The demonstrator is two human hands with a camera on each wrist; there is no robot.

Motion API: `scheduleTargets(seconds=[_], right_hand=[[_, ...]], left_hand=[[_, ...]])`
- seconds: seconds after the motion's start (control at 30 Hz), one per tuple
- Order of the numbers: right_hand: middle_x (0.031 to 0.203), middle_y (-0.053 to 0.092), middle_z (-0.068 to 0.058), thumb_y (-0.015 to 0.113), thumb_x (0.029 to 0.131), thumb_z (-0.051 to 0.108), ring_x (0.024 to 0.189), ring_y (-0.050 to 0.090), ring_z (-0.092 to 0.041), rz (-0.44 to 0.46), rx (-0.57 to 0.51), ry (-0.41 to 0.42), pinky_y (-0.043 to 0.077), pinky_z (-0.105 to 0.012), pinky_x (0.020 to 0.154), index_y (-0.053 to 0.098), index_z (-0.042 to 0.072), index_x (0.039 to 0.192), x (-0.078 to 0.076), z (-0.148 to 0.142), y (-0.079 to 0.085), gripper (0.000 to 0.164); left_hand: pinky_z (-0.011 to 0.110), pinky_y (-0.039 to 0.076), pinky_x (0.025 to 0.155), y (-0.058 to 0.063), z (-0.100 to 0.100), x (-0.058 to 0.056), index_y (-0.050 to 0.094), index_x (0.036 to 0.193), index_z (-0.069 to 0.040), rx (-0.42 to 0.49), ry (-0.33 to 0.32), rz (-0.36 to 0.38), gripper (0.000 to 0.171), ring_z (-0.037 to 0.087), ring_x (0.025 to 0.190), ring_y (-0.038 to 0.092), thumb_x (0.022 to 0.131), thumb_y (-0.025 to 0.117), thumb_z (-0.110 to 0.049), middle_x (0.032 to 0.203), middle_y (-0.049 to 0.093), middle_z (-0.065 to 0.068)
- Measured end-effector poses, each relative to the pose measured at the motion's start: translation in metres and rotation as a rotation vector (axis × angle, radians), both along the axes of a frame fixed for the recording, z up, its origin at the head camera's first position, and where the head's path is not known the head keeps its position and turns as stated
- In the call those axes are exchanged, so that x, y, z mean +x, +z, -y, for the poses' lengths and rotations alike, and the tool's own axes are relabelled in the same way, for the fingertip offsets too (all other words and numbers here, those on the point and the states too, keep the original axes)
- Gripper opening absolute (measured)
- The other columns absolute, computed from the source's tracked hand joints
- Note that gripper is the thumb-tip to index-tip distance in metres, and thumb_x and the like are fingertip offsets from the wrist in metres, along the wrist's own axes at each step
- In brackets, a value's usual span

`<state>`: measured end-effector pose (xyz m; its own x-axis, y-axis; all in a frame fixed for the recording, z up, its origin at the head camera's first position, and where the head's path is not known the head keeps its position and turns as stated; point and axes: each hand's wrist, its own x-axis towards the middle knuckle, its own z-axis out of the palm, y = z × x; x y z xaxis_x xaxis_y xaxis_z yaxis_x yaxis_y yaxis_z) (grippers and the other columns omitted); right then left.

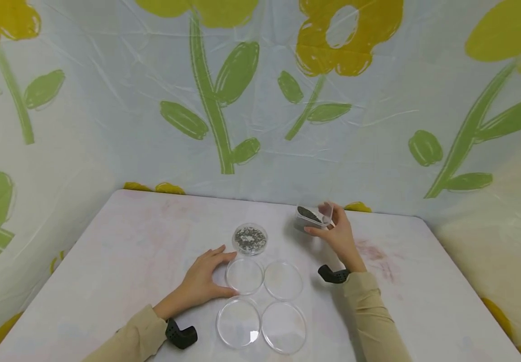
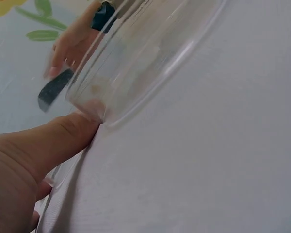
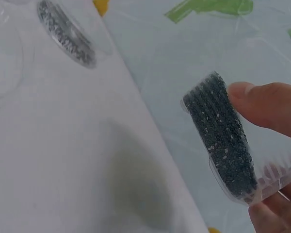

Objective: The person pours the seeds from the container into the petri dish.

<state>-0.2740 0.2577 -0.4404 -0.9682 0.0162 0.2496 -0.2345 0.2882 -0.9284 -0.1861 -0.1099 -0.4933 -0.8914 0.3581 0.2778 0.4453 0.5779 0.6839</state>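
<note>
My left hand [image 1: 203, 279] grips a clear petri dish [image 1: 245, 276], thumb at its near rim and fingers at its far left side. In the left wrist view the thumb [image 2: 63, 141] lies right at a clear dish rim. Up at the back right, my right hand [image 1: 339, 236] holds a clear plastic box [image 1: 308, 221] of dark grains, tilted over the table. The right wrist view shows the grains [image 3: 223, 141] heaped along one side of the box, thumb on one wall and fingers on the opposite one. Behind the left hand's dish is a petri dish of dark grains [image 1: 250, 239], pale in its middle.
More clear dishes stand close together: one on the right [image 1: 283, 280], one at front left [image 1: 238, 323] and one at front right [image 1: 284, 328]. The white table [image 1: 161, 231] ends at a flower-print curtain [image 1: 269, 166] behind. Black wrist devices [image 1: 181, 334] project beside both forearms.
</note>
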Motion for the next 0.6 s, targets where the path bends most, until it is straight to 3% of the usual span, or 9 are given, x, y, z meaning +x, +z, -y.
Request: scheduleTargets(seconds=[0.17, 0.4, 0.6], right_hand=[[0.143, 0.047, -0.017, 0.088, 0.074, 0.007, 0.137, 0.040, -0.026, -0.021, 0.000, 0.017, 0.031, -0.049, 0.115, 0.035, 0.003, 0.144, 0.013, 0.009, 0.022, 0.088], [0.140, 0.049, -0.011, 0.088, 0.071, -0.002, 0.134, 0.043, -0.023, -0.110, -0.012, 0.038, 0.036, -0.045, 0.111, 0.038, 0.005, 0.142, 0.037, 0.027, 0.040, 0.087], [0.140, 0.046, -0.021, 0.085, 0.069, -0.010, 0.132, 0.043, -0.032, -0.216, 0.032, 0.098, 0.038, -0.056, 0.107, 0.038, -0.003, 0.141, 0.067, 0.050, 0.064, 0.086]], left_hand=[[0.068, 0.031, 0.106, -0.001, -0.002, 0.000, 0.066, 0.130, -0.022, 0.033, 0.035, 0.023, 0.083, 0.049, 0.134, 0.040, 0.056, 0.095, -0.047, 0.147, 0.049, 0.015], [0.070, 0.032, 0.105, 0.000, -0.005, 0.003, 0.068, 0.127, -0.022, 0.056, 0.068, 0.041, 0.082, 0.052, 0.134, 0.039, 0.054, 0.097, -0.043, 0.147, 0.049, 0.016], [0.070, 0.033, 0.104, 0.000, -0.007, 0.003, 0.069, 0.127, -0.022, 0.046, 0.081, 0.025, 0.081, 0.051, 0.133, 0.040, 0.053, 0.097, -0.040, 0.147, 0.049, 0.016]])
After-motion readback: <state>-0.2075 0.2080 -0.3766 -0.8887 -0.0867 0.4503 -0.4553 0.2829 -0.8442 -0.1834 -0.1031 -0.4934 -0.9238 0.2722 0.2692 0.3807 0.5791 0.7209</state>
